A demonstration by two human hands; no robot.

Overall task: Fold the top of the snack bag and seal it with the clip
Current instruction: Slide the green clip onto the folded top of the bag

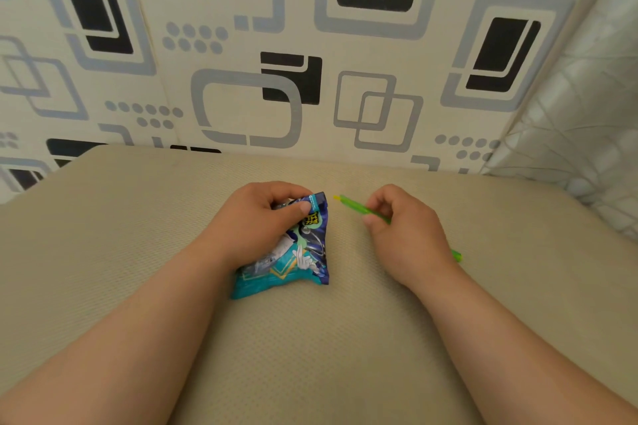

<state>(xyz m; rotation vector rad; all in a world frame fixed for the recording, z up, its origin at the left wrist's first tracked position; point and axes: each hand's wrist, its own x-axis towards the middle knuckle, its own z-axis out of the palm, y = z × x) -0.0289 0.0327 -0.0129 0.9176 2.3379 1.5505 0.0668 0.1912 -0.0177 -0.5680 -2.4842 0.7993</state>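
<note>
A small blue and teal snack bag [297,262] lies on the beige cushion [310,338], its top pointing away from me. My left hand [255,217] rests on the bag and pinches its upper part between thumb and fingers. To the right, a long green clip [352,205] lies slantwise under my right hand [404,235], whose fingers close around its middle. The clip's yellow-tipped end sticks out toward the bag, and its other end shows behind my wrist. The bag and the clip are apart.
The cushion's far edge meets a backrest [310,62] patterned with grey and black squares. A pale quilted surface [580,121] rises at the right. Bare cushion stretches to the left and toward me.
</note>
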